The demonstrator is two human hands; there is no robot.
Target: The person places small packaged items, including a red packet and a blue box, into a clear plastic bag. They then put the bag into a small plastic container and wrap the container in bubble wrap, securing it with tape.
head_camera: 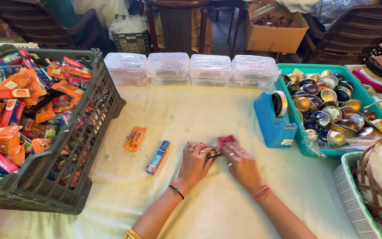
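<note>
Head view, left hand and right hand close together on the desk, fingers of both pinching small packets, blue box near left hand, tape holder near right.

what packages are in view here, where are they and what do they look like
Orange sachet: flat, on the cloth left of the hands.
Blue box: slim, red end, beside the sachet.
Red packet: small, at both hands' fingers.
Crate packets: orange, red and blue, heaped in the grey crate.
Clear tubs: four lidded, far edge.
</note>
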